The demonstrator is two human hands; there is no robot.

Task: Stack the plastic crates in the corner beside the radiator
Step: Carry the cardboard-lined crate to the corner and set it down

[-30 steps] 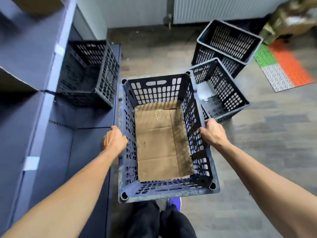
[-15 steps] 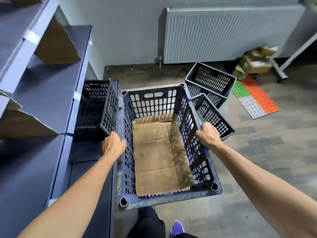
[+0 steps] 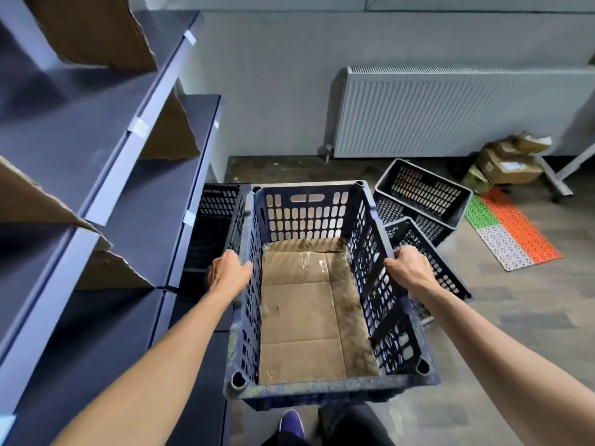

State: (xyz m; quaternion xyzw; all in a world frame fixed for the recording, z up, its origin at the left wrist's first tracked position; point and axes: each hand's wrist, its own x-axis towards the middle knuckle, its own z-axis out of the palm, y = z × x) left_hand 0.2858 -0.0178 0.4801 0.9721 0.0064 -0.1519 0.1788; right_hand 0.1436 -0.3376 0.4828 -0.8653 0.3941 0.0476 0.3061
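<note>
Crate (image 3: 309, 386), dark blue plastic with slotted walls, is held level in front of the person, above the floor (image 3: 515, 333), with a purple shoe (image 3: 291, 421) showing just below its near rim. A sheet of brown cardboard (image 3: 302, 313) lines its bottom. The left grip (image 3: 225, 273) is curled over the top edge of the crate's left long wall, about halfway along. The right grip (image 3: 407, 268) is curled the same way over the right long wall, so both hold the one crate.

Just left of it, a second black crate (image 3: 215, 226) sits on the lowest level of the dark shelving (image 3: 96, 156), which carries torn pieces of cardboard on its upper levels. To the right, partly hidden behind the held crate, a third crate (image 3: 447, 281) stands on the floor. Its far corner appears to touch a fourth crate (image 3: 421, 188) lying farther back. Beyond these, a green, white and orange mat (image 3: 512, 230) lies on the floor beside a small heap of cardboard boxes (image 3: 505, 162). A white radiator (image 3: 450, 114) hangs on the far wall, and the floor corner between it and the shelving is bare.
</note>
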